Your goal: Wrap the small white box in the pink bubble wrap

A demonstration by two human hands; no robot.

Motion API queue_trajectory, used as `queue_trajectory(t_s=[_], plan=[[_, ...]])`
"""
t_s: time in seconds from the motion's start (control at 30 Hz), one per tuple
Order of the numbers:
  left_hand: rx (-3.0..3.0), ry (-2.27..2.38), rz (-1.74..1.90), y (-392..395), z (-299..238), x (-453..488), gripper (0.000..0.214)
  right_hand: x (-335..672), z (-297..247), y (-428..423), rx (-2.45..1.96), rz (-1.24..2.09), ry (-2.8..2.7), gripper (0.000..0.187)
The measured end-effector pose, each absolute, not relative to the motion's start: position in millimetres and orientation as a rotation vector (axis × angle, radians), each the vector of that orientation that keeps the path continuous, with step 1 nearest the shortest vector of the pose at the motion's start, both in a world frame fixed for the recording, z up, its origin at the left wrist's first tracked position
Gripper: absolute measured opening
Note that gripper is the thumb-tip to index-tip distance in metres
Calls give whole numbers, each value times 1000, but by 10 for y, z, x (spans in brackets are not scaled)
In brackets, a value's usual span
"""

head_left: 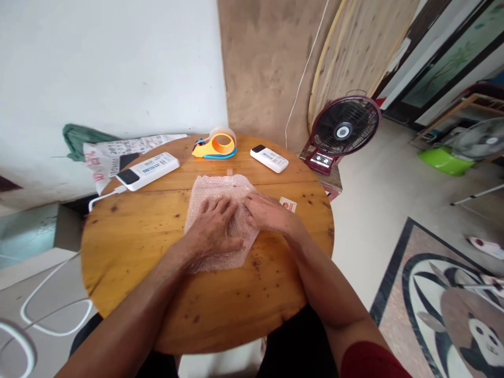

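Hands, working outward: left hand [212, 228] lies open, palm down, fingers spread on a clear, pinkish-looking bubble-wrap sheet [239, 223]. Right hand [265, 210] bends over the sheet's right edge; I can't tell whether its fingers pinch or just press. The wrap lies mid-table on a round, varnished yellow-brown wooden table [129, 252].

My read: smoothing or folding. Done well, I'd let the left palm anchor while the right draws the edge in straight, pressing lightly along the crease to spare the bubbles.

Just beside the right wrist, a small cream card with red print [289, 205]: lettering too small for me. Beyond the wrap, a white slab-shaped device with black end [271, 159]; far left, a larger-looking match [151, 170]. Both carry blue-grey label print, unreadable. Between them, an orange plastic tape dispenser [201, 150], no brand legible. A crumpled white printed bag [112, 157] shows possibly "201", plus red marks I can't decipher.
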State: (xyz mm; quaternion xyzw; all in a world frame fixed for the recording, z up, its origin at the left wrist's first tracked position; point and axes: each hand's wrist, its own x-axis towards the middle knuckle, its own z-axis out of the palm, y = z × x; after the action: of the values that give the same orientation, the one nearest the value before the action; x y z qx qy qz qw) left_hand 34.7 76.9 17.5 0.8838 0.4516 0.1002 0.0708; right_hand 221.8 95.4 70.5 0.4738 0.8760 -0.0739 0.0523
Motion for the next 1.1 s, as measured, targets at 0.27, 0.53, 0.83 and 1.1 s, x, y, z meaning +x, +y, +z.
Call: queue_trajectory(t_s=[0.27,0.53,0.83,1.1], plan=[[2686,1294,371,720,274,378,87,2275,722,951,1448,-185,2650,19],[2708,1025,373,596,303,544,69,2273,800,998,1550,-89,2668,16],[2722,1013,351,619,259,530,80,2258,875,957,1695,-158,2808,24],[2738,1010,391,618,248,528,70,2436,944,707,1834,-186,2865,30]])
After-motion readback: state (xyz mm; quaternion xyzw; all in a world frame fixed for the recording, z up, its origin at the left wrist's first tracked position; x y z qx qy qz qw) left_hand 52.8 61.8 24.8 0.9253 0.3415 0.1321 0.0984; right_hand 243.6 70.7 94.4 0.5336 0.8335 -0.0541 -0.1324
